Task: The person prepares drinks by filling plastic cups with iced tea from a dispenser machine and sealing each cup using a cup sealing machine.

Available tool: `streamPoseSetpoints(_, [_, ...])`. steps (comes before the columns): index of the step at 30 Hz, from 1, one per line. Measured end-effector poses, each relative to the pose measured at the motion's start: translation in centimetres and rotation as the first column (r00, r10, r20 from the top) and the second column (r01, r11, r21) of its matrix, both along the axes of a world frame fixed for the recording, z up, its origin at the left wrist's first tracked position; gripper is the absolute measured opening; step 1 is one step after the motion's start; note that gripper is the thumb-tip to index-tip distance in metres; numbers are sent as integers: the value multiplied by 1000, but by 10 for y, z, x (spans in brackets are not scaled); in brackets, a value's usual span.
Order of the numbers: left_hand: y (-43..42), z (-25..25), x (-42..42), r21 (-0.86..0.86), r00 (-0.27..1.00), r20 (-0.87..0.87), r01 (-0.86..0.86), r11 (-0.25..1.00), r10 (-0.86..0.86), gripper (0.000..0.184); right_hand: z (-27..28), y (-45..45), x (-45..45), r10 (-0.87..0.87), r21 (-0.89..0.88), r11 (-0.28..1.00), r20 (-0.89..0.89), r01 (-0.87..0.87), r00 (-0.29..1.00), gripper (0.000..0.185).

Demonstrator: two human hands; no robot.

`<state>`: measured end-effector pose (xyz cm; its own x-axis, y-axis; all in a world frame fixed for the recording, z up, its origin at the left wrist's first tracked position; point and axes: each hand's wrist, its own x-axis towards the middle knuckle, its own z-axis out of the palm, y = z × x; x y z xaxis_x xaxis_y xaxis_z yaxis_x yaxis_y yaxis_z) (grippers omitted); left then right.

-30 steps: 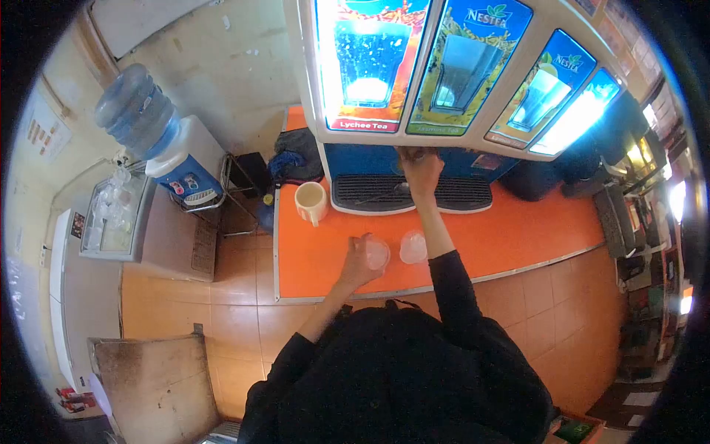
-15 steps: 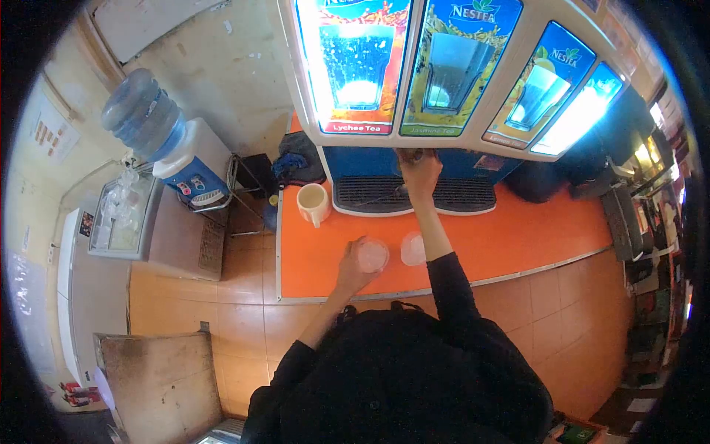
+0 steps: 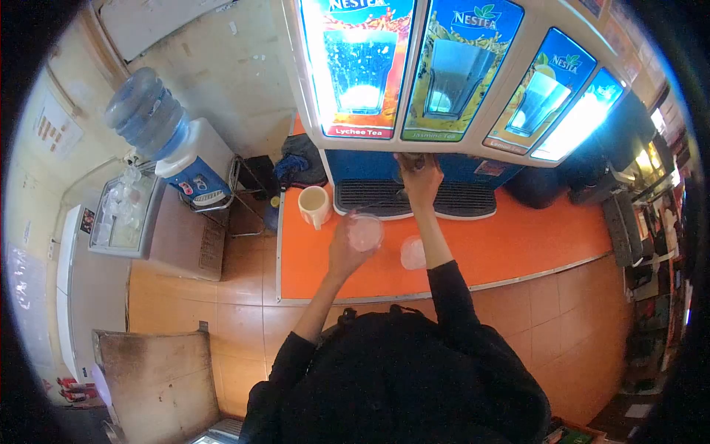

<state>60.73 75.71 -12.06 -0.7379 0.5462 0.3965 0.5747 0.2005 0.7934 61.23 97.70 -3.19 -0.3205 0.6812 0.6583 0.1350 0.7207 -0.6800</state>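
My left hand is wrapped round a clear cup with pale, icy contents, raised over the orange counter. A second clear cup with similar contents stands on the counter, beside my right forearm. My right hand reaches under the front of the drink dispenser, fingers closed. Something dark shows at its fingertips, too hidden to name. Beneath that hand lies the dispenser's black drip tray, with a thin dark stick-like thing across it.
A cream mug stands at the counter's left part. Dark cloth lies behind it. To the left are a water dispenser with a blue bottle and an ice bin. A metal edge borders the counter's front.
My left hand has lifted the clear cup forward and slightly left, toward the drip tray. My right hand stays under the dispenser, and the second cup has not moved.
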Motion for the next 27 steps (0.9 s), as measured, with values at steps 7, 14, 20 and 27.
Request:
streamPoseSetpoints(7, [25,56,-39,144,997,60,36,989,-46,100,-9,-7,18,40,8,999,70,-41,997,52])
streamPoseSetpoints(14, [35,82,-58,64,996,-7,88,994,-88,105,17,-16,44,315,22,942,282,-335,906,51])
streamPoseSetpoints(20, [32,86,-50,123,972,99,199,972,-211,109,31,-16,58,281,269,841,526,-471,803,47])
streamPoseSetpoints(27, [32,78,-33,82,976,65,204,976,-209,108,53,-22,70,94,524,625,685,-578,722,41])
